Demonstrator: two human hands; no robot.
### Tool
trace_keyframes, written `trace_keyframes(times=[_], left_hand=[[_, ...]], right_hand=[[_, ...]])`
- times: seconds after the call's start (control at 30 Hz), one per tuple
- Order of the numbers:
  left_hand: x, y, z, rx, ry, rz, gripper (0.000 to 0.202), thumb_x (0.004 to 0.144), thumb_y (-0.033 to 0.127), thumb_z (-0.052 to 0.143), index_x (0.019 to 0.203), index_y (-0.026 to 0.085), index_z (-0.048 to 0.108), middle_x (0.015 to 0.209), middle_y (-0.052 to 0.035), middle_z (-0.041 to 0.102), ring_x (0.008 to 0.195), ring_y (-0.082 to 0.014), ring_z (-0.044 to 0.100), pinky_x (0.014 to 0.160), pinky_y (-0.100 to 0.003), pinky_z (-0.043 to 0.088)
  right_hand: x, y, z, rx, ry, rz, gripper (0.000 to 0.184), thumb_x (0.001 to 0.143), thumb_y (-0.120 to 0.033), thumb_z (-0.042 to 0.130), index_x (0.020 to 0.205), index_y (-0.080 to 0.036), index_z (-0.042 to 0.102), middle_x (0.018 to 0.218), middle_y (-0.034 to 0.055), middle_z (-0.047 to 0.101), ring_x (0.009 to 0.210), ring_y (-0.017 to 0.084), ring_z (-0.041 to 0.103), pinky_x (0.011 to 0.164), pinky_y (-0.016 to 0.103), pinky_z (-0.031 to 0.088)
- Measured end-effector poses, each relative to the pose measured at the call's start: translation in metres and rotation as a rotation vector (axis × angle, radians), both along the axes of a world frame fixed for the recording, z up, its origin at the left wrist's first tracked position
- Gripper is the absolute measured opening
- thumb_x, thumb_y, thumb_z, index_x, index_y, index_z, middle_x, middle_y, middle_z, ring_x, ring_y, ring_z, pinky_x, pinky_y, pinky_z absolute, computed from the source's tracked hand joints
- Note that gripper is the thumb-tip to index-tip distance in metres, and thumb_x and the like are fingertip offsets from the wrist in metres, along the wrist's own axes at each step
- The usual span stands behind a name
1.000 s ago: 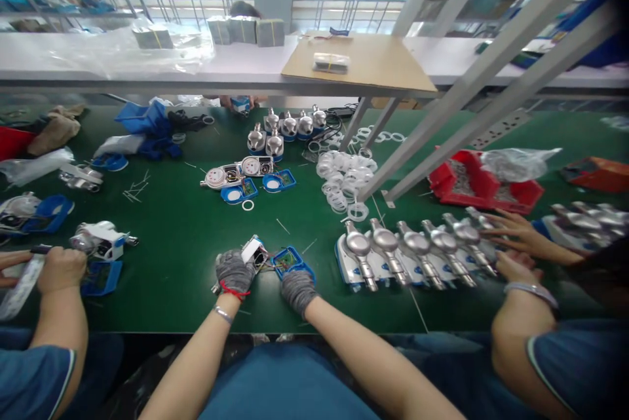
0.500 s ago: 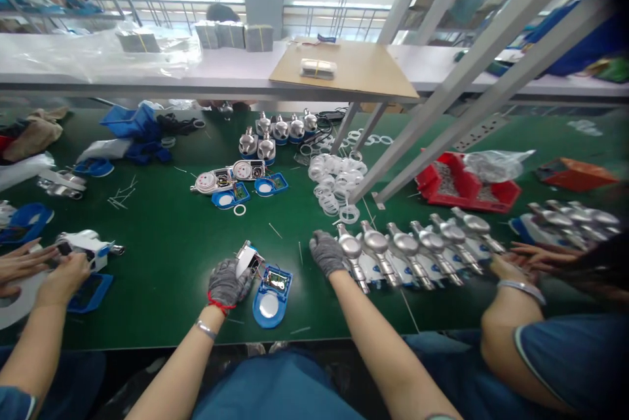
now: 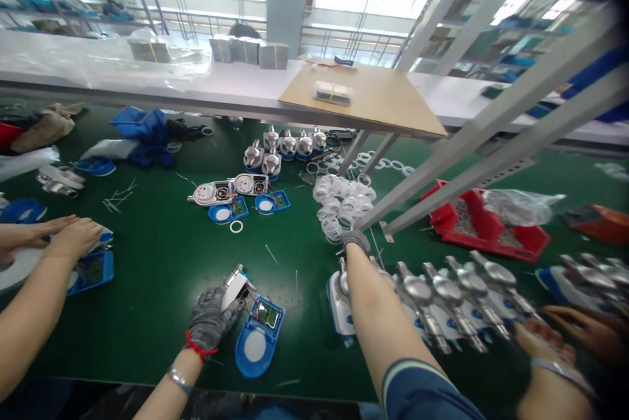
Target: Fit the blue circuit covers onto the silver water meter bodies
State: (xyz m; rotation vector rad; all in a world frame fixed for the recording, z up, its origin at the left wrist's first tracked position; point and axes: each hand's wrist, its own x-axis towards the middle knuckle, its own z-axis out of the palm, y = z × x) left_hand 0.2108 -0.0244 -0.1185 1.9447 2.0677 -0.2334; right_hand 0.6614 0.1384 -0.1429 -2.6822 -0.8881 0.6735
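Note:
My left hand (image 3: 211, 322), in a grey glove with a red cord at the wrist, grips a small opened device with a metal end and a white flap (image 3: 236, 290). Wires run from this device to an open blue cover (image 3: 256, 344) on the green bench; a circuit board and a white disc show inside the cover. My right hand (image 3: 356, 240), gloved too, is stretched forward to the near edge of a heap of translucent white rings (image 3: 343, 197). Its fingers are mostly hidden, so I cannot make out whether it holds a ring. Below my right forearm sits a row of silver metal devices (image 3: 449, 295).
Two opened devices (image 3: 212, 193) lie ahead with blue covers, near a single white ring (image 3: 236, 227). Red bins of small parts (image 3: 484, 227) stand right. Slanted metal posts (image 3: 442, 158) rise beside the rings. Co-workers' hands (image 3: 73, 240) work at left and at far right.
My right hand has moved from beside the metal devices forward to the white rings. My left hand keeps hold of the opened device. The camera view has shifted.

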Motion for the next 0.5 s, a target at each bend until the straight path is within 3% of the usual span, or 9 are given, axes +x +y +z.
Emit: trace_keyframes(times=[0.1, 0.23, 0.4, 0.5], left_hand=[[-0.001, -0.001, 0.001, 0.007, -0.018, 0.000, 0.068, 0.086, 0.056, 0.044, 0.134, 0.009, 0.055, 0.140, -0.0167, 0.052, 0.133, -0.0302, 0.044, 0.119, -0.040, 0.025], [-0.001, 0.001, 0.008, 0.021, -0.034, -0.010, 0.070, 0.086, 0.057, 0.042, 0.134, 0.007, 0.055, 0.139, -0.0174, 0.052, 0.132, -0.0296, 0.046, 0.118, -0.037, 0.028], [-0.005, 0.009, 0.009, 0.050, -0.115, -0.015, 0.068, 0.086, 0.056, 0.042, 0.127, 0.005, 0.059, 0.130, -0.0198, 0.058, 0.124, -0.0318, 0.052, 0.113, -0.040, 0.034], [-0.007, 0.012, 0.002, 0.046, -0.271, 0.069, 0.063, 0.085, 0.056, 0.044, 0.119, 0.007, 0.063, 0.123, -0.0194, 0.062, 0.116, -0.0322, 0.056, 0.106, -0.042, 0.040]], right_hand=[[-0.007, 0.000, -0.006, 0.051, 0.104, 0.017, 0.019, 0.064, -0.019, 0.067, 0.079, -0.007, 0.070, 0.107, 0.0322, 0.063, 0.105, 0.041, 0.061, 0.085, 0.055, 0.047], [-0.012, -0.013, -0.004, 0.242, 0.267, 0.019, 0.012, 0.060, -0.021, 0.068, 0.065, -0.011, 0.066, 0.097, 0.0233, 0.068, 0.106, 0.036, 0.060, 0.093, 0.046, 0.044], [-0.015, -0.037, 0.025, 0.648, 0.483, -0.122, 0.039, 0.070, -0.038, 0.055, 0.097, -0.011, 0.063, 0.094, 0.0103, 0.068, 0.086, 0.020, 0.062, 0.073, 0.028, 0.049], [-0.028, -0.057, 0.052, 0.821, 0.664, -0.155, 0.042, 0.070, -0.048, 0.051, 0.097, -0.016, 0.055, 0.089, 0.0053, 0.066, 0.065, 0.013, 0.055, 0.056, 0.024, 0.044]])
